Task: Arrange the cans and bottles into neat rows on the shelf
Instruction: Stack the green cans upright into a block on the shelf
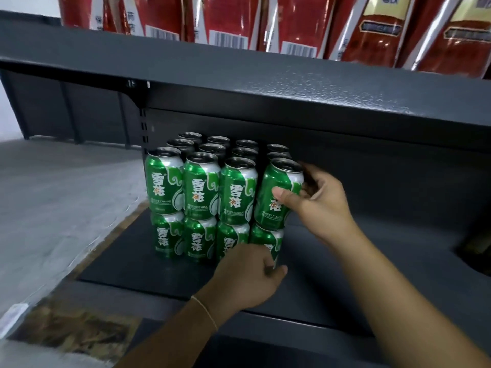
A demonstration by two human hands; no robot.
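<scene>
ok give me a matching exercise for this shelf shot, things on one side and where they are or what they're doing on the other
Things
1. right hand
2. left hand
3. red packets
4. tilted top can

Places or states
A. on the upper shelf
B. grips a can in the top layer
C. leans at the right end of the front row
D. at the bottom can of the right-hand stack

Pairs: 1-B, 2-D, 3-A, 4-C
</scene>
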